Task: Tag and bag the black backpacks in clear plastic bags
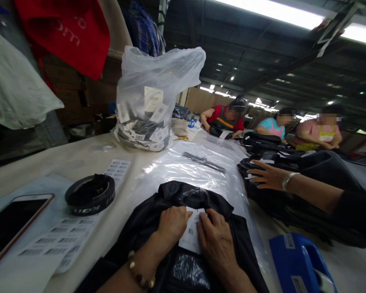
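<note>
A black jacket (143, 228) lies in front of me with its collar away from me, partly on a clear plastic bag (158, 175). On its chest sits a white paper tag (190, 236) with small print. My left hand (172, 224), with a beaded bracelet on the wrist, is closed with its fingertips at the tag's upper left edge. Curled against the tag's right edge, my right hand (217, 240) pinches it. A shiny plastic-covered piece (190, 270) shows on the jacket between my wrists.
Left are a phone (15, 221), a black tape roll (90, 193) and barcode sticker sheets (62, 240). A clear sack of tags (146, 118) stands behind. A blue tape dispenser (300, 262) is at right. A co-worker's hand (268, 175) rests on black garments (317, 175); several people work beyond.
</note>
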Action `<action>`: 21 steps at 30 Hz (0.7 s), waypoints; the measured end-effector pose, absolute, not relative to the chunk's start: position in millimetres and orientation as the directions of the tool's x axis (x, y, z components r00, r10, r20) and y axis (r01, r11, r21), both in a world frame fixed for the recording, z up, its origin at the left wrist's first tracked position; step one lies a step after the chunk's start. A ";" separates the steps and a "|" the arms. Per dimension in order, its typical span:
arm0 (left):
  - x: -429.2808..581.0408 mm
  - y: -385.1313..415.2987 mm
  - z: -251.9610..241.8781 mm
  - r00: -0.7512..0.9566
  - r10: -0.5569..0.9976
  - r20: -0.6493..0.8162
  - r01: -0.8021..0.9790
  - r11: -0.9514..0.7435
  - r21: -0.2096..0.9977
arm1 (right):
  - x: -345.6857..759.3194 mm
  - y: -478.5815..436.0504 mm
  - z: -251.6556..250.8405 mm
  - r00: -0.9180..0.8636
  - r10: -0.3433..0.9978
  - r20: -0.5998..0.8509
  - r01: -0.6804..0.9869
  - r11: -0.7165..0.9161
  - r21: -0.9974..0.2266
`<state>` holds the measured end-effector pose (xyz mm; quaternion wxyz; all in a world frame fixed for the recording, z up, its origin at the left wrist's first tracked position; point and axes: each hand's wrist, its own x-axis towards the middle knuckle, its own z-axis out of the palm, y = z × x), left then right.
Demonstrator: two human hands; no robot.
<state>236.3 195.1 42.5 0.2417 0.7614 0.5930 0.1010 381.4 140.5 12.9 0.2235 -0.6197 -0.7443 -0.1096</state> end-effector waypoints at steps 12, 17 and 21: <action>220.7 202.2 50.1 0.085 0.994 -0.072 0.828 -0.031 0.559 | 375.3 139.8 9.1 -0.181 0.933 0.311 0.980 0.199 -0.029; 214.2 219.8 44.6 0.033 0.985 -0.170 0.644 0.109 0.757 | 373.2 138.6 17.6 -0.182 0.961 0.208 0.972 0.208 -0.113; 217.3 230.0 48.9 -0.041 0.962 -0.271 0.420 0.263 0.869 | 374.7 137.6 18.9 -0.176 0.962 0.209 0.968 0.208 -0.143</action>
